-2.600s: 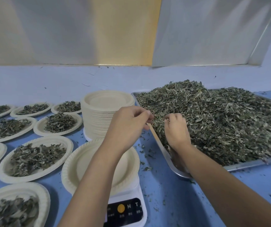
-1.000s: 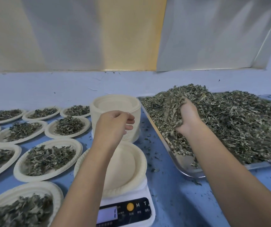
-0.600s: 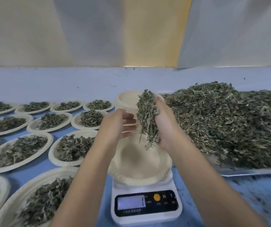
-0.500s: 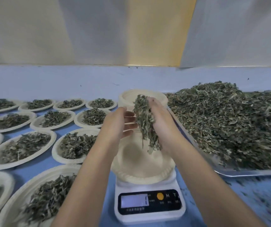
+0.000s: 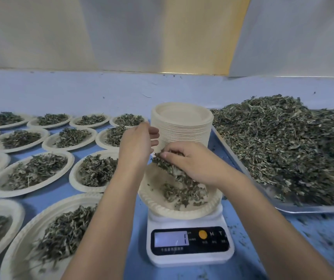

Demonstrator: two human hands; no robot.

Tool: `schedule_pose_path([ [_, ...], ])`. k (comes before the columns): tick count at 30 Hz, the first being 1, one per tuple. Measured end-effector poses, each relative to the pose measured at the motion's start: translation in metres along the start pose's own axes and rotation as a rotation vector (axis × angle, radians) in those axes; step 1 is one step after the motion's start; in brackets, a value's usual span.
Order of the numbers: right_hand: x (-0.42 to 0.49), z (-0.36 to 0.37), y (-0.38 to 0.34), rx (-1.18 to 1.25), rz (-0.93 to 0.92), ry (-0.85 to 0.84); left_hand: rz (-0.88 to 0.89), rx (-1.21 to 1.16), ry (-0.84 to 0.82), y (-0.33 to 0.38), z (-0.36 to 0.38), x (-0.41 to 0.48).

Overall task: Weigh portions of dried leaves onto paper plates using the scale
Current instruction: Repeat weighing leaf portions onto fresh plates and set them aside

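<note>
Scale (image 5: 189, 245), white, at the near edge of the blue surface (image 5: 93, 91), about midway along it. Display (image 5: 169, 239) lit, digits too blurred to read; orange button (image 5: 202, 234) beside it. Paper plate (image 5: 158, 208) sits on the scale, rim overhanging the platform. Loose leaves (image 5: 184, 196) lie in the plate's middle and right; left part bare.

Right hand (image 5: 194, 164) above the plate, palm down, grip clamped on a clump (image 5: 170, 168) of dried leaves. Bits trail from the clump down to the plate. Left hand (image 5: 136, 144) just left of it, over the plate's far-left rim. Grip apart: fingers loosely extended to the right, nothing held that I can see.

Filled plates (image 5: 30, 174), each with a portion of leaves, stand in rows over the left side of the surface, from the near-left corner back toward the far edge.

Stack of plates (image 5: 182, 128) just behind the scale, top plate empty. Left fingertips close to its left side; contact cannot be told.

Tray (image 5: 307, 209), metal, on the right side of the surface, its left rim just beside the stack. Heap (image 5: 283, 146) of dried leaves fills it. Crumbs (image 5: 323, 231) lie on the surface toward the near-right corner.

Pale wall panels (image 5: 121, 33) rise beyond the far edge.
</note>
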State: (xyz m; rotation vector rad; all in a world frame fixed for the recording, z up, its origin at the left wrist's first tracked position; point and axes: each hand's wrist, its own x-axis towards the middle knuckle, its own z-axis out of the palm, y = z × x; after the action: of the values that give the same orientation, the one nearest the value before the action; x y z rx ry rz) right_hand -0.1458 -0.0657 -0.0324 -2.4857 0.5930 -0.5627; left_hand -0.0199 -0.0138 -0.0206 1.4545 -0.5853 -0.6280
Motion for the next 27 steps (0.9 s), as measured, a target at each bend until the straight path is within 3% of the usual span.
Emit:
schedule_pose_path([
  [7,-0.001,-0.001,0.005,0.025,0.038,-0.02,-0.008,0.024,0.0,0.001,-0.001,0.004],
  [11,0.001,-0.001,0.006,0.128,0.025,0.068,0.018,0.016,0.004,0.0,-0.002,0.0],
  [15,0.004,-0.004,0.005,0.38,-0.044,0.229,0.021,-0.012,-0.014,0.001,0.001,-0.007],
  [19,0.004,-0.006,0.0,0.444,-0.115,0.395,-0.108,-0.296,-0.192,0.004,0.008,-0.02],
  [23,0.004,-0.003,-0.003,0.335,-0.157,0.484,-0.32,-0.582,-0.417,0.009,0.017,-0.03],
  [27,0.004,0.002,-0.003,0.271,-0.148,0.479,-0.437,-0.79,-0.427,0.01,0.022,-0.034],
])
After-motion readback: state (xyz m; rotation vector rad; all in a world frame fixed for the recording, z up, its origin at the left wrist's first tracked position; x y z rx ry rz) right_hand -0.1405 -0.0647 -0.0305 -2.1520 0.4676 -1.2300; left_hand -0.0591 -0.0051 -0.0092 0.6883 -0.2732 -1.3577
